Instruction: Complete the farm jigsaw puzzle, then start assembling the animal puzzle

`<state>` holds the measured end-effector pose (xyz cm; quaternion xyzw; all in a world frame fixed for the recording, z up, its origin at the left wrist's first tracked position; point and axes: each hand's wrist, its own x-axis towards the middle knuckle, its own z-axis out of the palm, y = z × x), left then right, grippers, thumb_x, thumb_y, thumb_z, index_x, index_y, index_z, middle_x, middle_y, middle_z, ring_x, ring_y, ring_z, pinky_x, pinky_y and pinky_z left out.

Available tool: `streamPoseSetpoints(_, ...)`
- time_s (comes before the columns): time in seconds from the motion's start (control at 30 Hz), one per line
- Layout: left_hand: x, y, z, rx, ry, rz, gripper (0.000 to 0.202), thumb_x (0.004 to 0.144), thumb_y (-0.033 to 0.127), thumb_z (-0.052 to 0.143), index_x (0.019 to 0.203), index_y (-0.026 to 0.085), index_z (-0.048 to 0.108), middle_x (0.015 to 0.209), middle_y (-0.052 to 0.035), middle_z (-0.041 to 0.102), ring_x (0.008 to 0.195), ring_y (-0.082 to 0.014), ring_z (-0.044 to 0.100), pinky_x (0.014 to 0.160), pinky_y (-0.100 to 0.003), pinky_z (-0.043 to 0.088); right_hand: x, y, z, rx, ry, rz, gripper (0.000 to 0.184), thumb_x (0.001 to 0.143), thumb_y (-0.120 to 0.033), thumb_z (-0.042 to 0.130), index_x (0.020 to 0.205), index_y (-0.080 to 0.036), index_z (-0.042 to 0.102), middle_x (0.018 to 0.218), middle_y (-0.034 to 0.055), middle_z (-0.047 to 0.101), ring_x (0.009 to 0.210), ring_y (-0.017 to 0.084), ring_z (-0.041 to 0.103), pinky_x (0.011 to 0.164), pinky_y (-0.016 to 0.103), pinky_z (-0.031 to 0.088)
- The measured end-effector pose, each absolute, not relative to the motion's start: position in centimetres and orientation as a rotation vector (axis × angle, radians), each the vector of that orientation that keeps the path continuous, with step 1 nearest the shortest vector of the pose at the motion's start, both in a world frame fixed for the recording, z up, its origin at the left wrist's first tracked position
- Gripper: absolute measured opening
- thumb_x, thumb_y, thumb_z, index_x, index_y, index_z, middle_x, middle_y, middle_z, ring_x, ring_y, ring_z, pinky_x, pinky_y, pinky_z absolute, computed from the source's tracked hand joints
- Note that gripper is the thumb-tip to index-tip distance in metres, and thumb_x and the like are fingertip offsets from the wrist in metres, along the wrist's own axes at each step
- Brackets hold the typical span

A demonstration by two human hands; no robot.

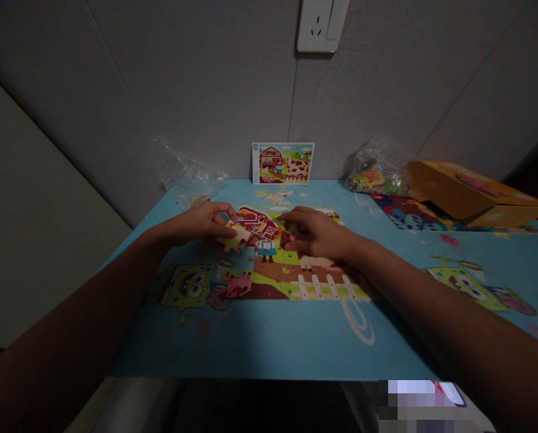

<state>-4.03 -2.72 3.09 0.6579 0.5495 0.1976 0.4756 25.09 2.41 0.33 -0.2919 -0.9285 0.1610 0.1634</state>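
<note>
A partly assembled farm jigsaw puzzle (278, 270) lies on the blue table, showing a red barn, a farmer and a white fence. Over its left edge, my left hand (201, 221) pinches a pale cream-and-green puzzle piece (235, 234) between thumb and fingers, tilted above the table. My right hand (316, 231) is bent over the puzzle's upper right, covering part of it. A small brown-and-pink puzzle piece (288, 239) shows between its thumb and fingers. A loose-looking piece with a pink pig (237, 284) sits at the puzzle's lower left.
Against the wall leans a reference picture card (283, 163) of the farm scene. A clear plastic bag (190, 174) rests at the back left; another bag holding pieces (377, 171) and an orange box (480, 189) stand at the back right. The blue table's front edge (250, 370) is near me.
</note>
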Motion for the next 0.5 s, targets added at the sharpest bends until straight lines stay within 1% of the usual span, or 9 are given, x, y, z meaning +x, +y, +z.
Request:
streamPoseSetpoints(0.07, -3.7, -2.6, 2.9, 1.582, 1.397, 0.573, 0.038, 0.072, 0.040, 0.072, 0.098, 0.018, 0.056, 0.058, -0.0037, 0.070, 0.041, -0.0152, 0.060, 0.038, -0.022, 0.040, 25.5, 2.7, 0.6, -0.880, -2.653, 0.417, 0.057, 0.079, -0.037, 0.071, 0.129, -0.012, 0.060, 0.114, 0.0155, 0.064, 0.101, 0.028, 0.060, 0.090, 0.039, 0.046)
streamPoseSetpoints(0.13, -2.9, -2.7, 2.7, 1.534, 1.429, 0.686, 0.046, 0.074, 0.042, 0.072, 0.108, 0.016, 0.055, 0.061, -0.0059, 0.071, 0.042, -0.0157, 0.060, 0.036, -0.021, 0.037, 25.8, 3.0, 0.9, -0.948, -2.640, 0.381, 0.050, 0.082, -0.037, 0.066, 0.125, -0.010, 0.063, 0.110, 0.0154, 0.066, 0.095, 0.026, 0.062, 0.086, 0.037, 0.046)
streamPoseSetpoints(0.2, -1.9, -2.8, 2.5, 1.507, 1.397, 0.717, 0.056, 0.076, 0.044, 0.070, 0.120, 0.015, 0.053, 0.073, -0.0093, 0.075, 0.045, -0.0158, 0.062, 0.036, -0.022, 0.037, 26.0, 3.3, 1.1, -1.034, -2.595, 0.337, 0.040, 0.087, -0.035, 0.059, 0.116, -0.011, 0.068, 0.105, 0.0148, 0.068, 0.091, 0.025, 0.062, 0.083, 0.035, 0.046)
streamPoseSetpoints(0.27, -1.2, -3.0, 2.3, 1.549, 1.366, 0.661, 0.058, 0.078, 0.044, 0.066, 0.127, 0.015, 0.053, 0.088, -0.0111, 0.076, 0.048, -0.0155, 0.063, 0.037, -0.023, 0.039, 26.2, 3.6, 1.1, -1.136, -2.515, 0.263, 0.033, 0.088, -0.030, 0.055, 0.109, -0.011, 0.072, 0.103, 0.0142, 0.070, 0.089, 0.024, 0.062, 0.083, 0.034, 0.045)
streamPoseSetpoints(0.33, -1.0, -2.9, 2.1, 1.672, 1.441, 0.662, 0.052, 0.081, 0.043, 0.061, 0.123, 0.013, 0.058, 0.090, -0.0099, 0.075, 0.047, -0.0134, 0.060, 0.040, -0.024, 0.041, 26.4, 4.0, 1.1, -1.262, -2.408, 0.164, 0.032, 0.087, -0.023, 0.052, 0.108, -0.012, 0.073, 0.104, 0.0144, 0.070, 0.089, 0.024, 0.062, 0.083, 0.033, 0.045)
streamPoseSetpoints(0.4, -1.3, -2.6, 1.8, 1.856, 1.600, 0.741, 0.044, 0.082, 0.041, 0.057, 0.114, 0.011, 0.066, 0.086, -0.0085, 0.074, 0.048, -0.0119, 0.056, 0.045, -0.025, 0.043, 26.9, 4.5, 1.0, -1.384, -2.276, 0.063, 0.034, 0.085, -0.018, 0.050, 0.108, -0.012, 0.074, 0.103, 0.0151, 0.069, 0.089, 0.025, 0.062, 0.083, 0.034, 0.045)
streamPoseSetpoints(0.47, -1.7, -2.2, 1.4, 2.085, 1.700, 0.805, 0.039, 0.083, 0.038, 0.057, 0.108, 0.012, 0.071, 0.090, -0.0087, 0.073, 0.059, -0.0142, 0.059, 0.058, -0.029, 0.048, 27.6, 5.1, 1.0, -1.470, -2.163, -0.011, 0.036, 0.084, -0.016, 0.049, 0.109, -0.012, 0.074, 0.101, 0.0161, 0.068, 0.089, 0.027, 0.062, 0.084, 0.036, 0.045)
streamPoseSetpoints(0.5, -1.9, -2.0, 1.1, 2.211, 1.694, 0.806, 0.039, 0.083, 0.038, 0.057, 0.108, 0.013, 0.072, 0.096, -0.0095, 0.072, 0.069, -0.0172, 0.062, 0.067, -0.032, 0.051, 28.0, 5.4, 0.9, -1.491, -2.137, -0.028, 0.036, 0.083, -0.016, 0.049, 0.110, -0.011, 0.073, 0.100, 0.0165, 0.068, 0.090, 0.027, 0.061, 0.085, 0.037, 0.045)
